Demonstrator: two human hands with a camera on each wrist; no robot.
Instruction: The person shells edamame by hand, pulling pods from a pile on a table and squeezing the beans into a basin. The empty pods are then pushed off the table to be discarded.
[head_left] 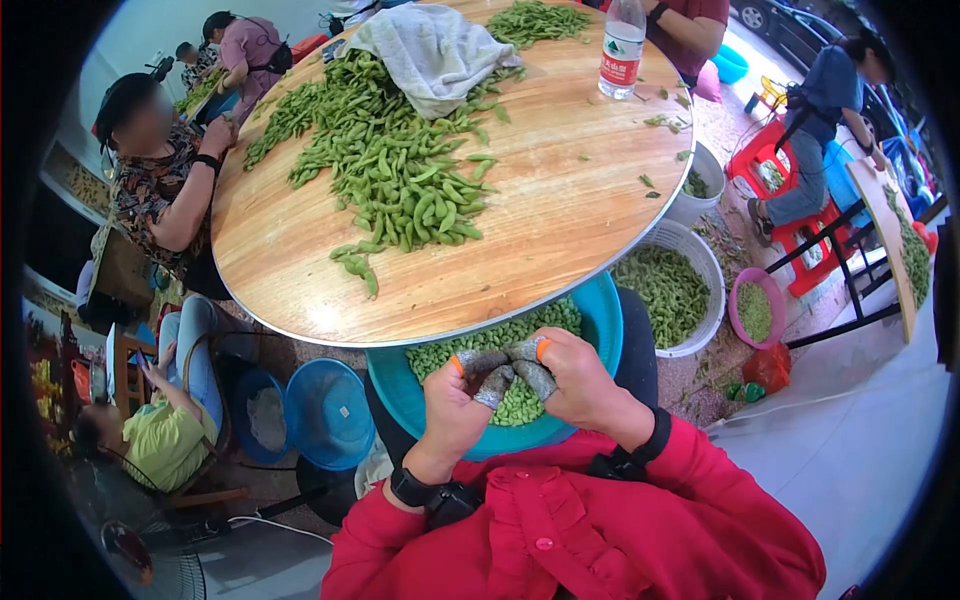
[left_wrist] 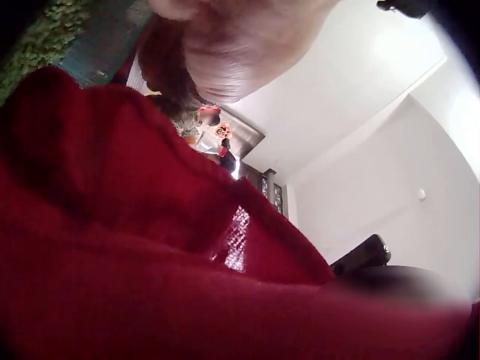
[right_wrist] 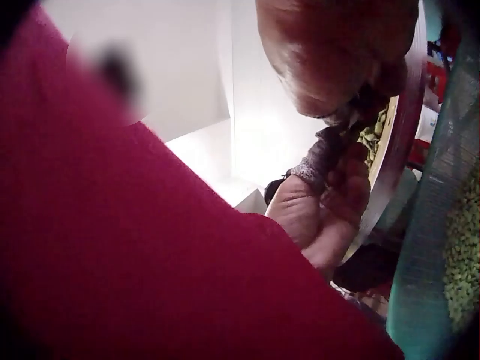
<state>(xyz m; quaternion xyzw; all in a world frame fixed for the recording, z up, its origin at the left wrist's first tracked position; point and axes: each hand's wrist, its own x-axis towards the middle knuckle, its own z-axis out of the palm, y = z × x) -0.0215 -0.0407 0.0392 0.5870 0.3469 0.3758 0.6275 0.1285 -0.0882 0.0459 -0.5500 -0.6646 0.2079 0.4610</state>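
Observation:
Over a teal basin, my left hand and right hand meet fingertip to fingertip, with their fingers bent. Grey coverings wrap several fingers, and orange bands show at both thumbs. I cannot tell what the fingertips hold, since the fingers hide it. Shelled green beans lie in the basin below. Beyond it, a large heap of green soybean pods covers part of the round wooden table. In the right wrist view, the left hand shows beyond the right palm.
A grey cloth lies over the pods, and a water bottle stands at right. A white basket of pods and a pink basin sit on the floor at right, blue tubs at left. Several people sit or stand around.

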